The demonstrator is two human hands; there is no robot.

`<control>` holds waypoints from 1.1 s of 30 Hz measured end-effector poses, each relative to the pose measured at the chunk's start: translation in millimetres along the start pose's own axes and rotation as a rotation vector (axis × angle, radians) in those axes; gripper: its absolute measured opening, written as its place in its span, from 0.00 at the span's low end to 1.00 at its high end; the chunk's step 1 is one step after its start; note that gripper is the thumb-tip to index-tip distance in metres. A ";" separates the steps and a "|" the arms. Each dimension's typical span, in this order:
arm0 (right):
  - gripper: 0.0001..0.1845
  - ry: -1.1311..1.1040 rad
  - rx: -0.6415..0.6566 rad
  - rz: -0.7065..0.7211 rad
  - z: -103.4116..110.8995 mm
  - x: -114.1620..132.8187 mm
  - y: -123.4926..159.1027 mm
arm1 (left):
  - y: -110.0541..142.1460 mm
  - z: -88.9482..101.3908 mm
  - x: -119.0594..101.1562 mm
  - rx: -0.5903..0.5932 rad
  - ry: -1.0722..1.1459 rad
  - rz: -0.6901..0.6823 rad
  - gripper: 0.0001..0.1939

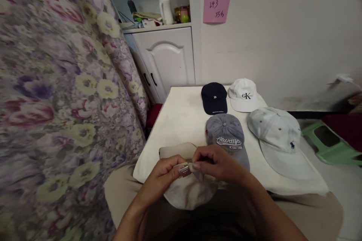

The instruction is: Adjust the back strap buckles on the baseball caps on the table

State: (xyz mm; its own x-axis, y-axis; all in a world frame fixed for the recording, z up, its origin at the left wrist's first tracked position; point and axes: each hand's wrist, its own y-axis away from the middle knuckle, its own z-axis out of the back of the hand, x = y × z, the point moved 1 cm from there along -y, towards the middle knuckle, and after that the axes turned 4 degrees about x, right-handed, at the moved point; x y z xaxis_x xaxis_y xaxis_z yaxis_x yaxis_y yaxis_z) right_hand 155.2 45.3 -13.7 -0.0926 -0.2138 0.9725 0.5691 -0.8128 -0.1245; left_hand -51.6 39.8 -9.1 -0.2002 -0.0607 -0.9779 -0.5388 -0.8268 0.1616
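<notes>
A beige baseball cap (190,192) is held over my lap at the near edge of the table, its brim pointing away from me. My left hand (166,169) pinches the cap's back strap beside a silver metal buckle (184,170). With thumb and fingers closed, my right hand (216,162) grips the strap on the other side of the buckle. Just beyond my right hand lies a grey cap (226,133) with white lettering, partly covered by that hand and forearm.
A navy cap (214,98) and a white cap (243,95) lie at the table's far side, a pale denim cap (278,139) at the right. Cream cloth covers the table (181,116). A floral curtain (70,101) hangs left; a green stool (328,143) stands right.
</notes>
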 end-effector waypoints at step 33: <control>0.05 -0.137 0.106 -0.012 8.6 -10.5 -6.8 | -8.9 2.5 0.4 0.133 -0.025 -0.023 0.18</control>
State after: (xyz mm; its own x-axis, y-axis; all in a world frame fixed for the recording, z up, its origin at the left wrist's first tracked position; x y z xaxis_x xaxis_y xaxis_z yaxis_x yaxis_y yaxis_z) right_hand 159.4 57.8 -21.4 0.0086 -0.1226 0.9924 0.6525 -0.7513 -0.0985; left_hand -48.9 48.6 -10.6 -0.2057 -0.0272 -0.9782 -0.6471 -0.7461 0.1568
